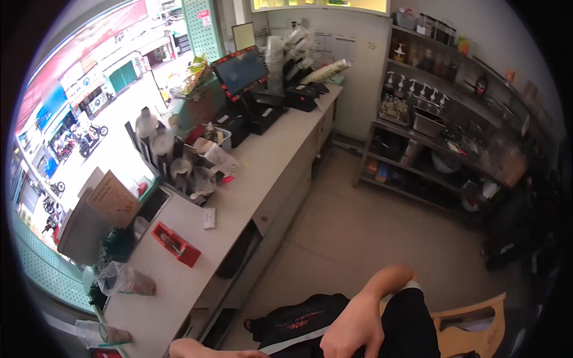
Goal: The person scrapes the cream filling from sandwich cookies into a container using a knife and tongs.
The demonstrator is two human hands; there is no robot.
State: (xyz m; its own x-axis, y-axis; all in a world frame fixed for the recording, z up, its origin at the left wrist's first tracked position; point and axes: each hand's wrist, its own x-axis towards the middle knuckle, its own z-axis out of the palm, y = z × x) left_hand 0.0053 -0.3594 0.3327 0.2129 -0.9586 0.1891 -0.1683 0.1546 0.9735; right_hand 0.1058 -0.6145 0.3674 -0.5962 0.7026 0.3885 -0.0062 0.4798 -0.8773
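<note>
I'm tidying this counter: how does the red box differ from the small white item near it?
Size: the red box is clearly larger than the white item. State: the red box is open-topped with things inside; the white item shows no opening. Pose: the red box slants from upper left to lower right; the white item runs nearly up and down the picture. Both lie on the counter.

Long pale counter (262,179); on it, red open-topped box (190,256), small white packet (209,218), bagged cup (140,283); monitor (240,70) farther along.
</note>
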